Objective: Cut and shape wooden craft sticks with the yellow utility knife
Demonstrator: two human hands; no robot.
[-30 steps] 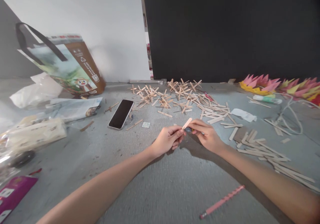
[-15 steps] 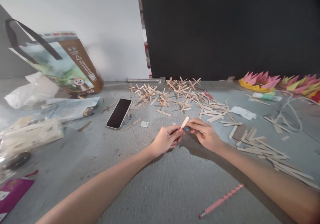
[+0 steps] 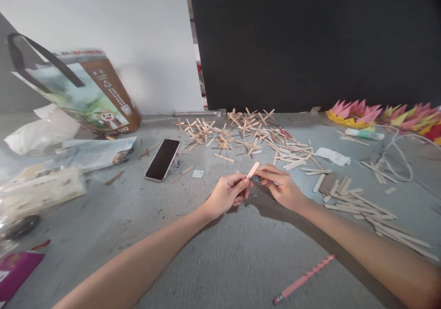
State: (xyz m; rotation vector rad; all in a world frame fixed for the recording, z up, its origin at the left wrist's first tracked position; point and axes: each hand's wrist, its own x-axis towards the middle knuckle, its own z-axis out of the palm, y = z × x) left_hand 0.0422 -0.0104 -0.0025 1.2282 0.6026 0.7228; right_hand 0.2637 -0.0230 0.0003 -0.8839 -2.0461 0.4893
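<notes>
Pinched between the thumb and fingers of my left hand (image 3: pixel 229 193) is a pale wooden stick (image 3: pixel 253 169), its rounded end pointing up and right. My right hand (image 3: pixel 278 184) is closed close beside it, its fingertips at the stick; something small, dark and yellow shows beneath them, too hidden to name. Beyond my hands lies a pile of sticks joined into crosses and stars (image 3: pixel 223 139). Loose sticks (image 3: pixel 292 155) spread from that pile toward the right.
A phone (image 3: pixel 163 159) lies left of my hands, with a carrier bag (image 3: pixel 99 93) and plastic packets (image 3: pixel 44 187) farther left. A pink pencil (image 3: pixel 303 279) is near the front. More sticks (image 3: pixel 361 204), a glue tube (image 3: pixel 364 134), a white cable (image 3: pixel 396 155) and paper crowns (image 3: pixel 354 114) are right.
The view has shifted slightly. Both hands stay together around the stick, with only a small change at the fingertips.
</notes>
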